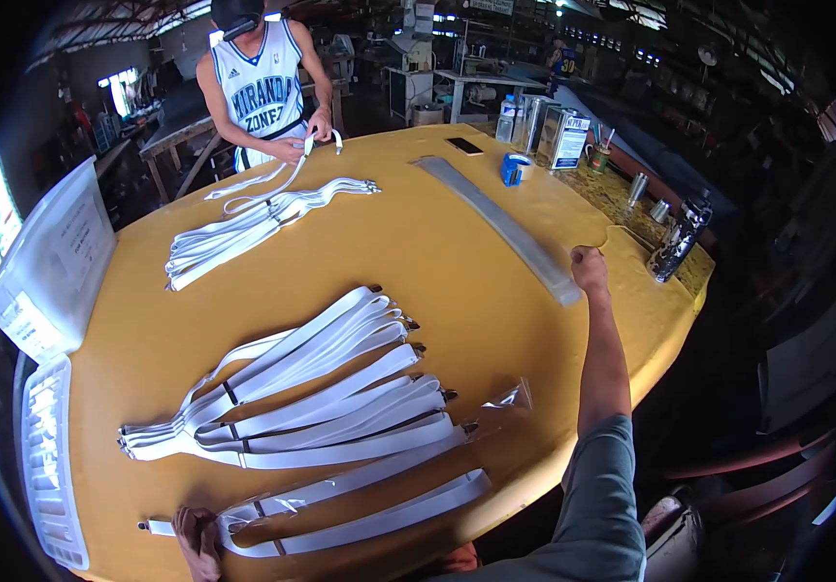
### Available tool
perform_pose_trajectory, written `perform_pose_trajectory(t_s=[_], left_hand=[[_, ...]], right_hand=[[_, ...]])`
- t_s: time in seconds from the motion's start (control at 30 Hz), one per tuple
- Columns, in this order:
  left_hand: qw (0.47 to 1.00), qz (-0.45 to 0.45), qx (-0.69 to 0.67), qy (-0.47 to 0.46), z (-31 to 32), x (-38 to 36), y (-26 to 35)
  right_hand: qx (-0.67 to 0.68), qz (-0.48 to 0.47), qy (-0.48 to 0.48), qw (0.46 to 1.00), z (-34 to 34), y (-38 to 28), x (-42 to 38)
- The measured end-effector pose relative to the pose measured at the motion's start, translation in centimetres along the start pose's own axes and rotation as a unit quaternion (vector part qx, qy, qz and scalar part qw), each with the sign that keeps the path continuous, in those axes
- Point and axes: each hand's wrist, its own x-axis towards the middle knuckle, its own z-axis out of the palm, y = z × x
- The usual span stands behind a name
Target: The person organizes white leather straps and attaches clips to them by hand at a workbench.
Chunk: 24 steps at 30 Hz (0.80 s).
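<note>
My left hand [198, 545] is closed around a pair of white suspenders [369, 519] at the near edge of the table, and a short clipped end sticks out to its left. Clear plastic glints over part of these straps. My right hand [589, 270] makes a fist at the end of my stretched arm, beside the near end of a stack of long clear plastic sleeves [500, 228]. What the fist holds, if anything, is hidden. A fanned pile of white suspenders [330, 388] with dark clips lies between my arms.
Across the yellow table [457, 262], a person [267, 97] handles a white strap near another suspender pile [253, 228]. A white box [54, 262] and tray [54, 466] stand left. Blue tape [512, 171], a phone [463, 145], cans and a dark bottle [680, 238] lie right.
</note>
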Motion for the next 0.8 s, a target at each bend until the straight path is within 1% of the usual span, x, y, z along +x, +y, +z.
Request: perform_pose_trajectory(t_s=[0.07, 0.1, 0.17, 0.2, 0.27, 0.3, 0.37, 0.4, 0.47, 0.5, 0.57, 0.6, 0.67, 0.8], left_hand=[[1.0, -0.007, 0.002, 0.003, 0.0, 0.1, 0.6], [1.0, -0.007, 0.001, 0.003, 0.1, 0.1, 0.4], [1.0, 0.005, 0.013, -0.002, 0.0, 0.0, 0.1], [1.0, 0.005, 0.012, -0.002, 0.0, 0.0, 0.1], [1.0, 0.016, 0.015, 0.003, 0.0, 0.0, 0.0], [1.0, 0.016, 0.014, 0.005, 0.1, -0.1, 0.1], [1.0, 0.021, 0.012, 0.018, 0.2, -0.1, 0.2], [1.0, 0.021, 0.011, 0.019, 0.2, -0.2, 0.1], [0.999, 0.026, 0.011, 0.022, 0.1, -0.3, -0.1], [0.999, 0.026, 0.009, 0.024, 0.0, -0.2, 0.2], [0.999, 0.015, 0.03, 0.028, 0.0, -0.1, 1.2], [0.999, 0.015, 0.026, 0.029, 0.0, 0.0, 1.3], [0.998, 0.029, 0.037, 0.036, 0.0, -0.1, 1.3], [0.998, 0.032, 0.027, 0.044, 0.1, -0.1, 1.1]], right_hand=[[0.11, 0.021, 0.087, 0.99, -0.3, -0.3, -0.5], [0.109, 0.021, 0.088, 0.99, -0.7, -0.4, -0.7], [0.174, 0.067, 0.077, 0.979, -1.6, -0.7, -0.9], [0.173, 0.066, 0.078, 0.98, -1.5, -0.6, -0.8], [0.225, 0.119, 0.097, 0.962, -1.4, -0.4, -0.5], [0.225, 0.117, 0.097, 0.962, -1.6, -0.6, -0.6], [0.342, 0.137, 0.113, 0.923, -2.2, -0.8, -0.9], [0.342, 0.135, 0.114, 0.923, -2.6, -0.8, -1.1], [0.414, 0.132, 0.114, 0.894, -3.7, -0.7, -1.3], [0.413, 0.13, 0.116, 0.894, -4.3, -0.8, -1.6], [0.496, 0.086, 0.119, 0.856, -5.9, -0.9, -2.3], [0.494, 0.084, 0.122, 0.857, -7.0, -1.3, -2.8], [0.527, 0.055, 0.116, 0.84, -9.3, -2.1, -4.2], [0.523, 0.023, 0.108, 0.845, -13.4, -3.1, -7.0]])
